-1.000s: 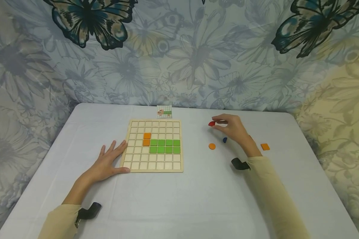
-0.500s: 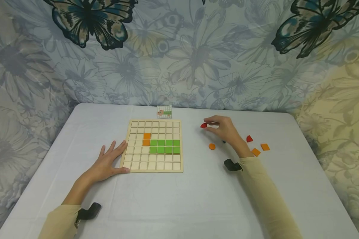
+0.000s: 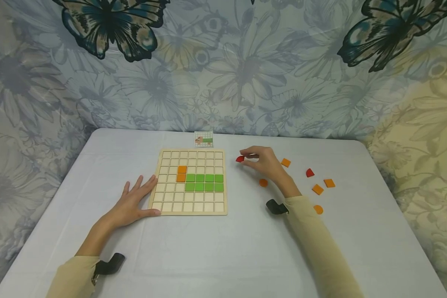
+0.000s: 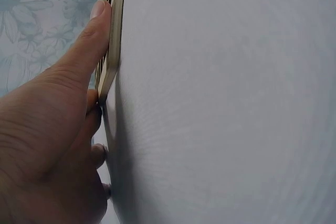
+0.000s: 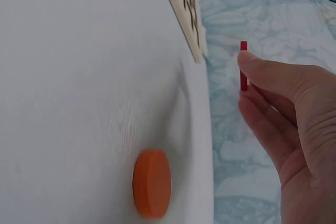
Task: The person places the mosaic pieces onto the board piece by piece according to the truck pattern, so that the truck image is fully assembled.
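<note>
just beyond the board point(image 3: 208, 197) lies a card point(image 3: 204, 139)

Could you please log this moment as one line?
right hand: pinches thin red wedge; left hand: touches pale wooden square grid board; wedge: off board

The right grip point(image 3: 263, 161) pinches a red piece point(image 3: 240, 159) near the gridded board point(image 3: 198, 207).

White-covered table point(image 3: 208, 256), pale floral backdrop point(image 3: 246, 95) behind it, butterfly print point(image 3: 111, 29) upper left, second butterfly print point(image 3: 392, 31) upper right
</note>
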Tool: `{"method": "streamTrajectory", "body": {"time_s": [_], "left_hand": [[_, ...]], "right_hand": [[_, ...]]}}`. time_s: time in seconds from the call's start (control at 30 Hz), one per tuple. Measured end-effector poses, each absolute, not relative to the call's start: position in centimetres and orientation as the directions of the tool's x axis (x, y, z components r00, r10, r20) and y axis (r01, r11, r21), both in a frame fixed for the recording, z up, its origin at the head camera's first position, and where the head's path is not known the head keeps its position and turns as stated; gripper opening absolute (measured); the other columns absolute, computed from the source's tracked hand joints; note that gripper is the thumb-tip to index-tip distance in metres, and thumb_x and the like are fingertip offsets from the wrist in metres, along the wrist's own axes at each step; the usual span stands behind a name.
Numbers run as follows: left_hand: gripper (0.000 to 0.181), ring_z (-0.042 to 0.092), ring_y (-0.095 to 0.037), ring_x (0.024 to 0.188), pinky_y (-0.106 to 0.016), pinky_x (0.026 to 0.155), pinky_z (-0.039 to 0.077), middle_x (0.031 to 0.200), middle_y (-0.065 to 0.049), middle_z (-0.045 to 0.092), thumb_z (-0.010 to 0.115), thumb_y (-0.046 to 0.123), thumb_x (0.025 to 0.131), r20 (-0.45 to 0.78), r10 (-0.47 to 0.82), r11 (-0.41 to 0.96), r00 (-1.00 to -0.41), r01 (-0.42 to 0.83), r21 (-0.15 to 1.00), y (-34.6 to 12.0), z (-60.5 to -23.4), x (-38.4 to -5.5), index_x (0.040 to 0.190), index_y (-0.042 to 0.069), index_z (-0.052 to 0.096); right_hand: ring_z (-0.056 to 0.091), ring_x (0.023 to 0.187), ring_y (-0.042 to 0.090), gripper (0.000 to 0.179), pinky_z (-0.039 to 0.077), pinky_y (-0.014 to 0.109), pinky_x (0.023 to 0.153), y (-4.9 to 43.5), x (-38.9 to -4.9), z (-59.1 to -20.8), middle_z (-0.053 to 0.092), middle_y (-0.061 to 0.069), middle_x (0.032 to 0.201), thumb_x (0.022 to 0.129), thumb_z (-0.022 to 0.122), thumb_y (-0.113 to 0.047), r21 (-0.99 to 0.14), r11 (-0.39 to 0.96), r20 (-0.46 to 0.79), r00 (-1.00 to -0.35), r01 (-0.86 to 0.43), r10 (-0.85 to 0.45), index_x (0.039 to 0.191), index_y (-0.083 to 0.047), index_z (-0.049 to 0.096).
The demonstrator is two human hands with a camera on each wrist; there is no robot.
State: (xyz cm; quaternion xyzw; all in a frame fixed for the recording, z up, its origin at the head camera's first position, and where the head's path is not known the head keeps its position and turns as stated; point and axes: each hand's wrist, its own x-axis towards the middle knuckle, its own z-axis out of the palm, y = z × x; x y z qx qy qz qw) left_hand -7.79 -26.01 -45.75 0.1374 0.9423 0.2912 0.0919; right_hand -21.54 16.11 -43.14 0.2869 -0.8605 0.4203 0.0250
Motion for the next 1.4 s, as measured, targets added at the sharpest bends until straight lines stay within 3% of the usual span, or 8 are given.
{"method": "streamTrajectory", "body": {"time_s": [0.33, 0.93, 1.4], "left_hand": [[0.106, 0.0, -0.041, 0.149, -0.059, 0.115, -0.013, 0.162, -0.013, 0.02, 0.076, 0.056, 0.076, -0.088, 0.319, 0.793, -0.944, 0.214, 0.57, -26.1, -46.0, -7.9, 0.156, 0.008, 0.024], [0.107, 0.0, -0.041, 0.149, -0.059, 0.115, -0.013, 0.161, -0.013, 0.02, 0.077, 0.056, 0.075, -0.091, 0.316, 0.79, -0.944, 0.21, 0.576, -26.1, -45.9, -7.9, 0.155, 0.007, 0.025], [0.109, -0.001, -0.04, 0.149, -0.058, 0.115, -0.013, 0.162, -0.013, 0.019, 0.077, 0.056, 0.074, -0.103, 0.309, 0.797, -0.946, 0.198, 0.571, -26.1, -45.9, -8.1, 0.156, 0.008, 0.023]], "right_hand": [[0.069, 0.099, 0.029, 0.032, 0.056, 0.038, 0.088, 13.4, -21.7, -43.2, 0.071, 0.015, 0.11, 0.081, 0.078, 0.0, -0.706, 0.449, 0.275, -0.796, -0.548, -0.54, 0.112, 0.005, 0.07], [0.069, 0.101, 0.025, 0.032, 0.056, 0.027, 0.086, 9.3, -21.3, -43.1, 0.072, 0.015, 0.108, 0.081, 0.079, -0.001, -0.713, 0.444, 0.245, -0.786, -0.543, -0.568, 0.111, 0.005, 0.071], [0.069, 0.099, 0.024, 0.033, 0.056, 0.025, 0.086, 6.6, -21.3, -43.1, 0.072, 0.014, 0.108, 0.081, 0.079, -0.002, -0.745, 0.406, 0.239, -0.78, -0.529, -0.578, 0.112, 0.005, 0.071]]}}
